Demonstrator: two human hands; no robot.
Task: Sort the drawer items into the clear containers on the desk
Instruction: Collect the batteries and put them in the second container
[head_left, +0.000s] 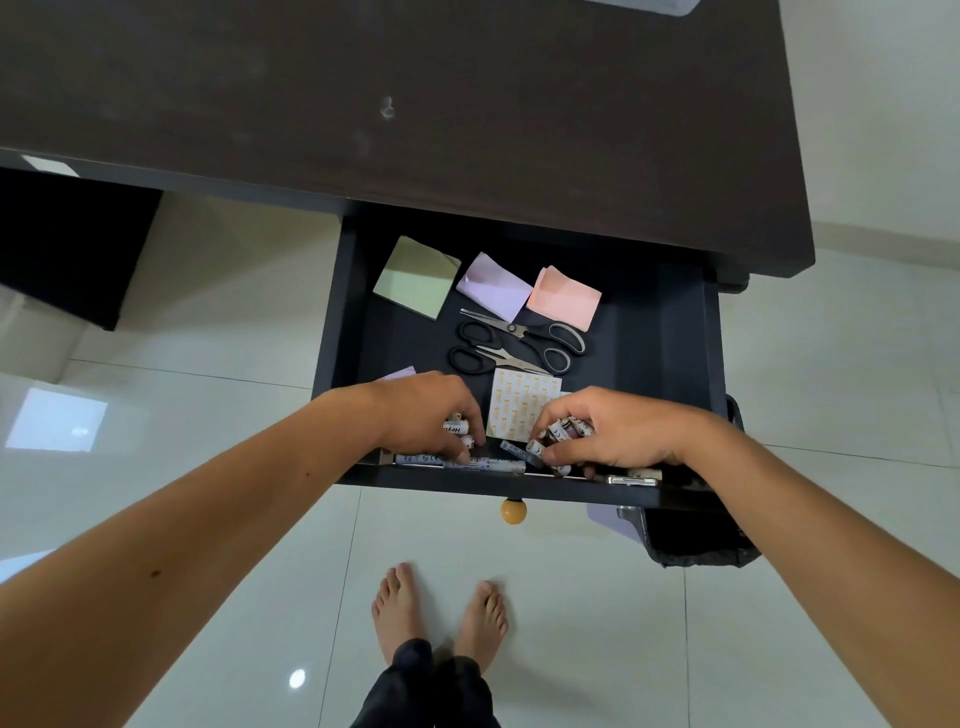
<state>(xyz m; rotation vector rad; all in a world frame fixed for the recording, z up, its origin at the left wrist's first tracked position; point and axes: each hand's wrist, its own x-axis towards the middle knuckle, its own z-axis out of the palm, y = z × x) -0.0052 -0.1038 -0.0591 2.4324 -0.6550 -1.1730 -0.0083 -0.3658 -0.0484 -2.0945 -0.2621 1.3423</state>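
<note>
The dark drawer (660, 338) stands pulled open under the desk. Both hands are inside at its front edge. My left hand (426, 415) grips a few white batteries (457, 428). My right hand (618, 431) holds a bunch of several batteries (563, 431). More batteries (467, 462) lie along the front wall between the hands. Farther back lie two pairs of scissors (519, 340), a green sticky pad (418, 278), a purple one (493, 286), a pink one (563, 297) and a patterned sheet (522, 402). A clear container's corner (649, 5) shows at the top edge.
The dark desk top (415, 104) spreads above the drawer. A yellow knob (513, 511) sticks out of the drawer front. A black bin (696, 540) stands on the tiled floor under the drawer's right end. My bare feet (441, 613) are below the drawer.
</note>
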